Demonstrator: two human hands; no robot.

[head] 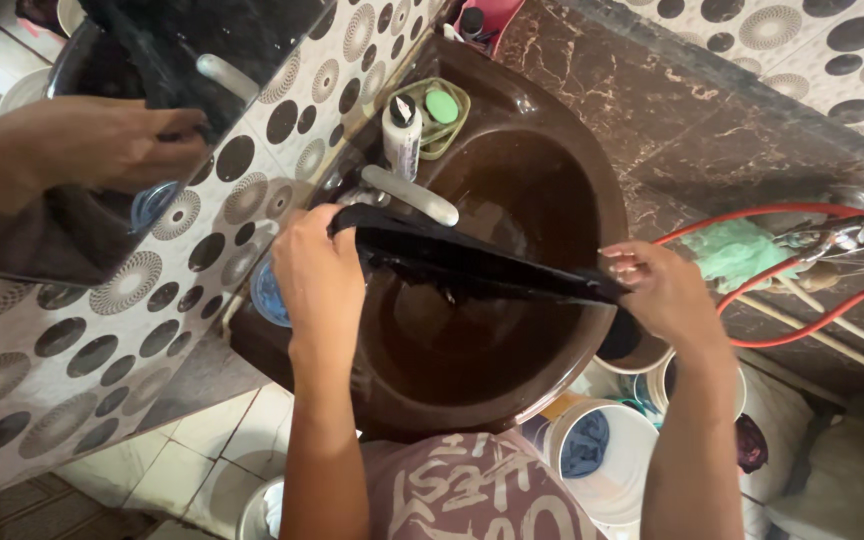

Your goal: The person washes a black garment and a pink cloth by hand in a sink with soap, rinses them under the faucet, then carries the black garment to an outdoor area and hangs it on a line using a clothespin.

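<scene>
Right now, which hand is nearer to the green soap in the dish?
Left. The left hand grips the black cloth just below the green soap; the right hand holds the cloth's far end, farther away.

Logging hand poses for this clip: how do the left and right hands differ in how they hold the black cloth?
The left hand grips the black cloth near the tap, knuckles up. The right hand holds the other end at the basin rim, fingers curled toward the camera. Both are closed on the twisted cloth, stretched taut over the basin.

place: home bathroom | signs: brown washbasin with tap; circle-patterned wall tiles; mirror; soap dish; white buckets on the floor; red hose
</scene>
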